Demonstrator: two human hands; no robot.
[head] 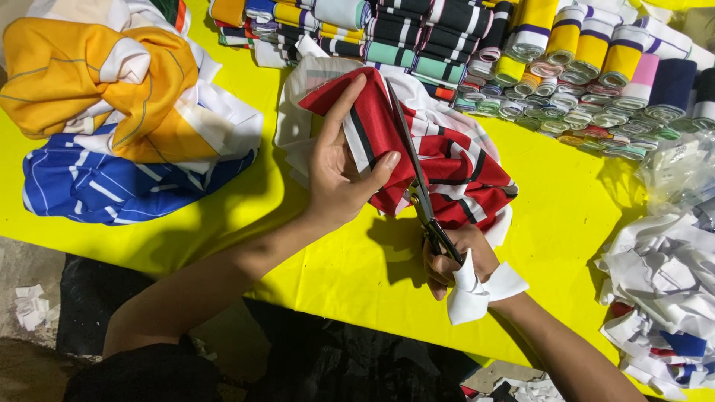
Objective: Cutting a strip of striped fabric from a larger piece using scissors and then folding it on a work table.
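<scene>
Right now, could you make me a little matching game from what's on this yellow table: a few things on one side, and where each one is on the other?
Things:
1. scissors
2. red striped cloth
3. orange and blue cloth pile
4. white scraps

Places:
A. far left of the table
B. held in the left hand
C. right edge of the table
D. held in the right hand

Pairs: 1-D, 2-B, 3-A, 4-C

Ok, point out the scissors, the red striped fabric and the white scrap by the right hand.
scissors [406,145], head view, on the long blade.
red striped fabric [454,160], head view, on its right half.
white scrap [471,294], head view, on its middle, by the right hand [450,257].
</scene>
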